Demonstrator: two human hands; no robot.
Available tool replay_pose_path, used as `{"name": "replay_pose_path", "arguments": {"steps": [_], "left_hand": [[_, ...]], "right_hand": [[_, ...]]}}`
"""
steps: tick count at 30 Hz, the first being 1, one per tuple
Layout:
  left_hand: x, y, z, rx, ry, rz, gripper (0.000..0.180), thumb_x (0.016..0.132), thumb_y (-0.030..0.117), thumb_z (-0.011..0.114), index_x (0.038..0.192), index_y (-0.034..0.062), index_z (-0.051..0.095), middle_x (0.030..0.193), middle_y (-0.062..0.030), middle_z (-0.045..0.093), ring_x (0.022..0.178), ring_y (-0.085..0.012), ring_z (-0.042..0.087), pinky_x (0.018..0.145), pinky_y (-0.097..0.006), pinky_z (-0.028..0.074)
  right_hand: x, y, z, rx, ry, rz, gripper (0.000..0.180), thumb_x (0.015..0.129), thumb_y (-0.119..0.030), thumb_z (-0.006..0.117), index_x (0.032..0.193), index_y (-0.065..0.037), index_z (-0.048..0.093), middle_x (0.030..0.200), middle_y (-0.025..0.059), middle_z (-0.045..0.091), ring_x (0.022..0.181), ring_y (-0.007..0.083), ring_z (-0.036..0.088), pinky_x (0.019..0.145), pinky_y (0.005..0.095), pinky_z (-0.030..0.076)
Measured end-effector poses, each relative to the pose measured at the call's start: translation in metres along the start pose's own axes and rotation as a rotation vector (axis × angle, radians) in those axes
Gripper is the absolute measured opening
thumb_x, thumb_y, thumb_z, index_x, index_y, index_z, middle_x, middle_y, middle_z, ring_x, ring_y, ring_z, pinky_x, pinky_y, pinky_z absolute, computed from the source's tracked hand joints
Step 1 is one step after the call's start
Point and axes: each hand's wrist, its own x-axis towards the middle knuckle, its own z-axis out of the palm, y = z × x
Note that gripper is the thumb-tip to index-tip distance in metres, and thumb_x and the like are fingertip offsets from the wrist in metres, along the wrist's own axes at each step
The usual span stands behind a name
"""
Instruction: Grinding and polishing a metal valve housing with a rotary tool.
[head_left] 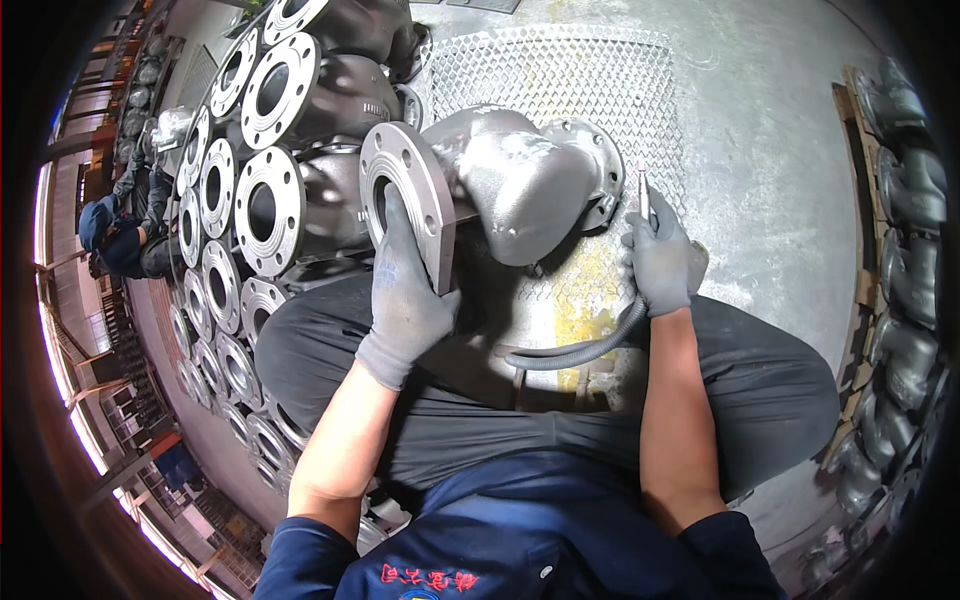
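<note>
A grey cast-metal valve body (525,195) with a bulging middle lies in front of me, a round flange at each end. My left hand (408,305), in a grey glove, is closed on its near-left flange (440,200), with the fingers reaching into the bore and the thumb on the outer side. To the right of the casting, my gloved right hand (660,262) is wrapped round a slim hand grinder (644,195), tip pointing up and away from me. The tip is apart from the casting. A dark ribbed hose (580,355) curves left from beneath this hand.
Many similar flanged castings (270,212) are stacked close on my left. A diamond-mesh metal plate (560,75) lies on the floor beyond the casting. More castings (910,185) stand along a wooden pallet (862,190) at the right. Another person (125,225) crouches at far left.
</note>
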Motion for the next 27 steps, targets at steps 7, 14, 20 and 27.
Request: {"name": "replay_pose_path", "arguments": {"steps": [7, 14, 20, 27], "left_hand": [[0.002, -0.007, -0.011, -0.091, 0.005, -0.271, 0.092, 0.071, 0.005, 0.07, 0.153, -0.0091, 0.031, 0.093, -0.0304, 0.072, 0.09, -0.0503, 0.072, 0.082, -0.05, 0.058], [-0.002, -0.015, -0.03, -0.246, -0.034, -0.484, 0.055, 0.072, 0.011, 0.073, 0.122, -0.0072, 0.059, 0.095, -0.0201, 0.075, 0.084, -0.0316, 0.074, 0.081, -0.041, 0.057], [-0.01, -0.005, -0.02, -0.278, 0.058, -0.485, 0.058, 0.075, 0.013, 0.072, 0.126, -0.0077, 0.055, 0.096, -0.0249, 0.071, 0.086, -0.0392, 0.072, 0.082, -0.044, 0.057], [-0.009, 0.006, -0.018, -0.217, 0.062, -0.546, 0.057, 0.078, 0.009, 0.072, 0.131, -0.005, 0.055, 0.111, -0.0217, 0.067, 0.099, -0.0309, 0.068, 0.092, -0.041, 0.053]], "right_hand": [[-0.016, 0.017, -0.016, -0.178, 0.11, -0.172, 0.05, 0.1, -0.013, 0.065, 0.15, -0.005, 0.06, 0.08, 0.0071, 0.069, 0.061, 0.0113, 0.064, 0.057, 0.0295, 0.055], [-0.027, 0.012, -0.028, -0.232, -0.196, 0.014, 0.055, 0.1, -0.007, 0.053, 0.155, -0.004, 0.051, 0.112, 0.0202, 0.075, 0.081, 0.0215, 0.076, 0.069, 0.0348, 0.058], [-0.001, 0.011, -0.016, -0.514, -0.272, -0.14, 0.055, 0.102, -0.006, 0.053, 0.156, -0.007, 0.052, 0.095, 0.0119, 0.075, 0.07, 0.0144, 0.072, 0.06, 0.0313, 0.057], [0.013, 0.001, 0.001, -0.697, -0.324, -0.16, 0.053, 0.098, -0.013, 0.055, 0.15, -0.008, 0.057, 0.128, 0.0278, 0.07, 0.121, 0.0451, 0.066, 0.107, 0.0474, 0.051]]}}
